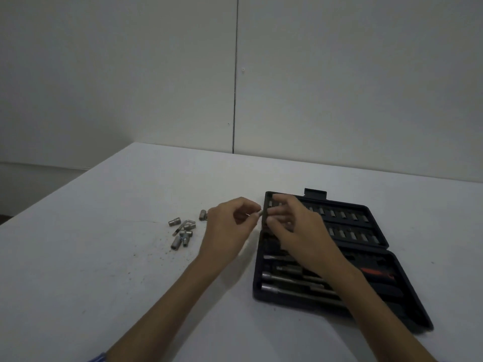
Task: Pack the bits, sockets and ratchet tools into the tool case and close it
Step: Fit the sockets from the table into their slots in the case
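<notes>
Left of the left hand, a cluster of loose sockets [182, 232] lies on the white table [104, 257], one more socket [202, 215] just beside the knuckles. The left hand [227, 228] has its fingers curled, pinching a small bit [254, 214] at its tip, close to the case's left edge. The right hand [295, 226], fingers bent, reaches over the far-left corner of the open tool case [379, 246]; whether it holds anything cannot be told. Rows of bits [347, 215] lie right of it, long extension bars [292, 282] below it.

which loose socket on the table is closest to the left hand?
The lone socket beside the left hand, nearly touching its back; the other sockets cluster farther left.
</notes>
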The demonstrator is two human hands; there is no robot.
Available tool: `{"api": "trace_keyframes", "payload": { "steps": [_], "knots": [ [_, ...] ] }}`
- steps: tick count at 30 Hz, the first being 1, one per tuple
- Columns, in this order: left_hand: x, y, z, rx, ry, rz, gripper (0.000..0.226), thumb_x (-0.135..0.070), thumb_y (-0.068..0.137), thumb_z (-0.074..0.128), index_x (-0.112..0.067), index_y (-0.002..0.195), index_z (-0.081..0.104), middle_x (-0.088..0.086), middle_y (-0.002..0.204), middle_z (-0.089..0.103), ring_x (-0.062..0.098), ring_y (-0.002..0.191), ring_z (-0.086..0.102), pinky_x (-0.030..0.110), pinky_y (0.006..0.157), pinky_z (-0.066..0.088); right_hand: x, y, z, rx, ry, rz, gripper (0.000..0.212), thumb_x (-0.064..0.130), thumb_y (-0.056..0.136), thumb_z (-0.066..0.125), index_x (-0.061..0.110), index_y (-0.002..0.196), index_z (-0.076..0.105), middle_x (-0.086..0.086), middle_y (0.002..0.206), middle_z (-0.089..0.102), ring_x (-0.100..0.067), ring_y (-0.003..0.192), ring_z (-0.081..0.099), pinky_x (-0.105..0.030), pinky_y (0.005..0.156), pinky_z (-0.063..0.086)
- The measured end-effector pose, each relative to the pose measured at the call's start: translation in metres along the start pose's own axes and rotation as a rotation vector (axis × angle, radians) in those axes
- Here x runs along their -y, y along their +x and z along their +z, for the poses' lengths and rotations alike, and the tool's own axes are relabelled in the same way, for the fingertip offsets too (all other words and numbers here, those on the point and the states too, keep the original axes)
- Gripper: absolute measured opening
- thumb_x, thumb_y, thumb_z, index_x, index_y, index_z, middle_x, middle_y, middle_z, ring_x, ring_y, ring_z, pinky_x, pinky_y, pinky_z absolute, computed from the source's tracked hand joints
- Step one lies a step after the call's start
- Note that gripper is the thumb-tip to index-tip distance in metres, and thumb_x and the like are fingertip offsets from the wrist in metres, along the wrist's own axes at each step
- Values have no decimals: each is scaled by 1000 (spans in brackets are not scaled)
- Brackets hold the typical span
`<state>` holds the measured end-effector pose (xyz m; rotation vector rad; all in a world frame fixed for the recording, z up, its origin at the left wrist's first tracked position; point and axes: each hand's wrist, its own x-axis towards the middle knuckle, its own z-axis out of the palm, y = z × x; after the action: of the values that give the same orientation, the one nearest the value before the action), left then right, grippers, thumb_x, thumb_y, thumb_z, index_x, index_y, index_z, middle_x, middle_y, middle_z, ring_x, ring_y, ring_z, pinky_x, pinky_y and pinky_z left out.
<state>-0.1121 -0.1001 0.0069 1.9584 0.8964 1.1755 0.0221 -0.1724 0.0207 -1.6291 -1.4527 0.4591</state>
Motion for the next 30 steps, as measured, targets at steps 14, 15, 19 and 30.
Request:
{"api": "trace_keyframes", "payload": {
  "steps": [14,15,19,30],
  "knots": [
    [-21,-15,48,184,-206,38,3,-14,83,68,-15,86,69,-6,79,70,3,75,65,16,70,52,-27,-36,-38,-100,153,115,23,13,85,67,25,104,67,11,95,72,1,88,67,-16,78,53],
    [-21,-16,47,191,-199,51,3,-14,83,68,-16,86,69,-7,79,70,3,75,65,14,70,51,-28,-36,-38,-101,146,111,21,14,84,67,24,103,68,11,94,72,1,87,67,-16,79,53],
    [-17,-18,46,215,-193,75,5,-17,83,68,-15,88,70,-9,82,70,2,78,66,15,73,52,-30,-36,-39,-104,148,108,17,14,83,69,19,99,69,10,90,72,0,84,68,-16,76,54],
    [-9,-21,46,203,-33,139,9,-17,83,68,-22,90,70,-11,86,66,3,85,60,15,76,48,-34,-39,-48,-81,210,170,12,18,83,70,20,95,69,4,86,73,-6,81,69,-19,73,54]
  ]
}}
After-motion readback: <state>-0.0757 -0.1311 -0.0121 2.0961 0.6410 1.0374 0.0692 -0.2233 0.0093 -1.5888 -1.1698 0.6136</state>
